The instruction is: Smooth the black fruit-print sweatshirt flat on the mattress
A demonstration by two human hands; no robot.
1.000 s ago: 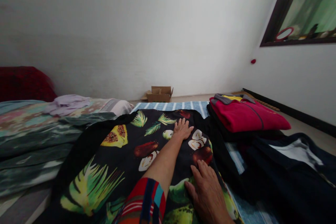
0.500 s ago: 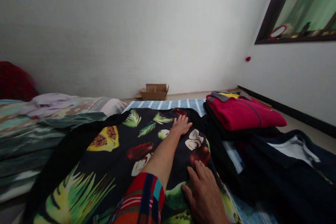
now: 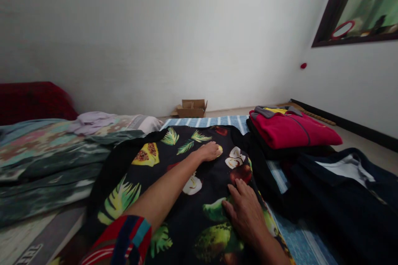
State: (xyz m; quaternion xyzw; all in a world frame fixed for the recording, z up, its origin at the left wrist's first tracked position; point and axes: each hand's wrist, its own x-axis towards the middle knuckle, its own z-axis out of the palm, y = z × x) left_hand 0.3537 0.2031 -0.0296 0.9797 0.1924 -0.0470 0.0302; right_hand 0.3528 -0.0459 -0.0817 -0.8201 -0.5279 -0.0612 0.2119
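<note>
1. The left hand [image 3: 209, 151] lies far out on the black fruit-print garment [image 3: 186, 182], its grip loosely curled, pinching nothing that shows.
2. The right hand [image 3: 245, 211] rests flat and spread on the same cloth, nearer the body, gripping nothing.
3. The garment lies spread on the striped bed [image 3: 298, 248] under both hands.
4. Just right of it sits a folded red jacket [image 3: 292, 130].

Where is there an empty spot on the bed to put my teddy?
Bare striped sheet shows beyond the fruit-print cloth, left of the red folded top. Another strip lies between that cloth and the dark navy garment. The left hand and right hand press on the print; the right side is crowded.
</note>
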